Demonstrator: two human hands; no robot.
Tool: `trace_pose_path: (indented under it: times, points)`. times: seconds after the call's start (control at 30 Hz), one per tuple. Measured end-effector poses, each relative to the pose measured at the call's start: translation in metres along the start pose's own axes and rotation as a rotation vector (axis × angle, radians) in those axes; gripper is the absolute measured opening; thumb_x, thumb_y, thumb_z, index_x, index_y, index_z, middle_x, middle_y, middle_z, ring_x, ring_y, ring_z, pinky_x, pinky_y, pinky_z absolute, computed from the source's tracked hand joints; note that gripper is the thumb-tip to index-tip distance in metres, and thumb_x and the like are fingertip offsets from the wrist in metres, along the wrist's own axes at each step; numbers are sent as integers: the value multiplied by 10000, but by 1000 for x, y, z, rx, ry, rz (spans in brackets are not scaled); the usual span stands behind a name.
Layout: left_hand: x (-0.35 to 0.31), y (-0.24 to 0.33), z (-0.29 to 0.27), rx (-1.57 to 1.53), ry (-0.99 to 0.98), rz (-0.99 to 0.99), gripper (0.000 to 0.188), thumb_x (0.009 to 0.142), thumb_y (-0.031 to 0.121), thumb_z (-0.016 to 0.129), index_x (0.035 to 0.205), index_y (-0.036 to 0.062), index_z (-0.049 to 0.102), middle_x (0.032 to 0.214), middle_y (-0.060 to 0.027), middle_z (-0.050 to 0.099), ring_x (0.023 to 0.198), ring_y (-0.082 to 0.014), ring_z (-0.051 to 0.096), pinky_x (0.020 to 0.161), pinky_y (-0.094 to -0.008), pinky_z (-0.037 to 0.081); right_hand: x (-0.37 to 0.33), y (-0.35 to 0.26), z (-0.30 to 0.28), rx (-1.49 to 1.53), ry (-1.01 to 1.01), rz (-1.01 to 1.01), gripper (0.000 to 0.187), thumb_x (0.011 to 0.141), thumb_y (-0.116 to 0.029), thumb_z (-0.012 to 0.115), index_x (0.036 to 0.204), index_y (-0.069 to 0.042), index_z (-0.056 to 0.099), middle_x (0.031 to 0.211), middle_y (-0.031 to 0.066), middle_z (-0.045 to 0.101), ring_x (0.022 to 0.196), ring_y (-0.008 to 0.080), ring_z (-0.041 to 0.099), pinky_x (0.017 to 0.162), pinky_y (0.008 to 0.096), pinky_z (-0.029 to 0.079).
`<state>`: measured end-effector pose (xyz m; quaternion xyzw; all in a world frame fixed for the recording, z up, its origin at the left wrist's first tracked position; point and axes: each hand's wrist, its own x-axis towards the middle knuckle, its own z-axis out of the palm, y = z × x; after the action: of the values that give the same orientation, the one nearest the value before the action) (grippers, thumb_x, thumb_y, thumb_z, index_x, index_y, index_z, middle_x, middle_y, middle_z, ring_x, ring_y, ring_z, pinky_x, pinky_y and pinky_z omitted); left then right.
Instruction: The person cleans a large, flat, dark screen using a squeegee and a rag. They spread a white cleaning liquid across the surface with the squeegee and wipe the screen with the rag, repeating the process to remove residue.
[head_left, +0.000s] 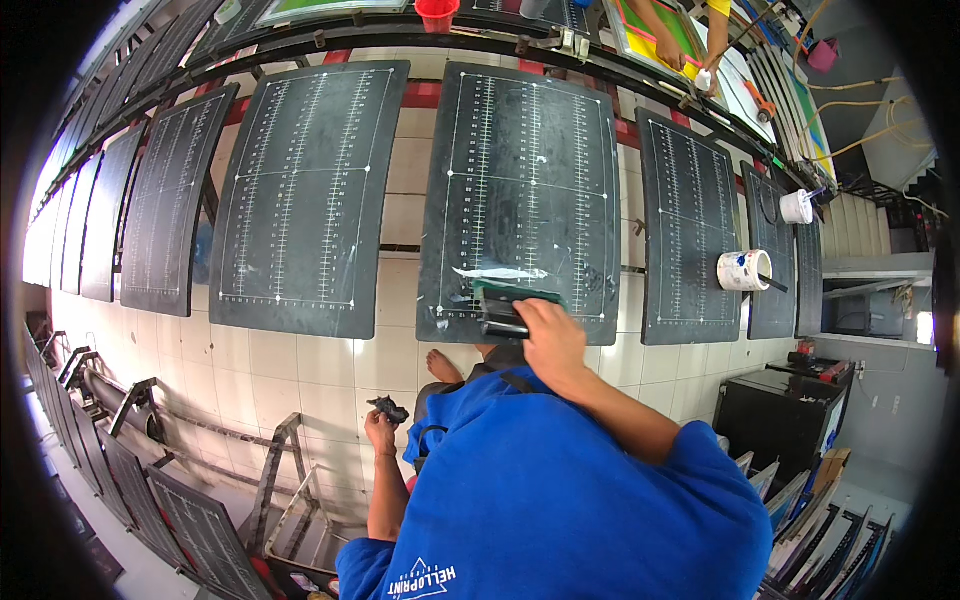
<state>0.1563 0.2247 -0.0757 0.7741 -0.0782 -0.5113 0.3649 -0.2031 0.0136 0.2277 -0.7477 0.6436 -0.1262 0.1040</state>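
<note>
I have the right hand [552, 338] gripping a dark tool [503, 312] on the middle board [530, 130], the left hand [379, 431] clutching a dark rag [390, 409] off its near-left corner; right of the board, a stick [773, 284] leans from a white tub [740, 271].

Right grip [555, 340] curls out front; left grip [380, 430] pinches alongside.

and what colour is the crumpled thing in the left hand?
The crumpled thing is black; head view.

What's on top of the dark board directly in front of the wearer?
White ruled markings, a white smear toward its near end, and, beside that, the right hand holding a dark squeegee over the board. The surface beneath hand and squeegee is covered; whether they touch it isn't clear.
</note>
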Motion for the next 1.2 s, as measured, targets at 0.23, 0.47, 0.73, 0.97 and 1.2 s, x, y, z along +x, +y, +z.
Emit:
trace_pose_path:
  times: [0.23,0.47,0.73,0.97,1.2]
  points:
    - [-11,1,-27,114,23,38,228,926,10,518,1140,-44,571,997,-173,655,804,-241,696,636,-350,630,111,70,7,-117,211,55,326,821,-41,582,1112,-139,690,1007,62,657,928,293,635,766,443,532]
    - [-17,21,-35,103,44,12,230,919,5,525,1135,-59,567,1008,-182,657,826,-247,698,656,-359,634,235,137,-23,-150,226,102,325,785,-72,665,1097,-155,710,1030,44,676,997,277,661,826,425,549]
    - [-6,55,-22,130,-31,107,229,923,-6,506,1137,-63,566,1016,-177,657,836,-242,699,674,-353,638,176,117,3,-106,104,18,400,773,-32,660,1148,-168,686,1066,36,663,1011,275,644,846,407,540]
    - [11,46,4,140,-103,94,251,914,13,520,1143,-83,561,1013,-188,652,849,-273,696,708,-370,640,-8,53,-19,12,-31,-14,567,645,27,697,1196,-96,651,1167,46,640,1085,267,604,880,384,517]
    - [23,27,-1,237,-110,44,263,909,-1,523,1159,-63,577,1025,-189,668,837,-246,703,650,-343,632,-42,48,-5,-1,45,-88,543,670,21,646,1198,-106,658,1172,39,649,1097,257,606,900,391,502]
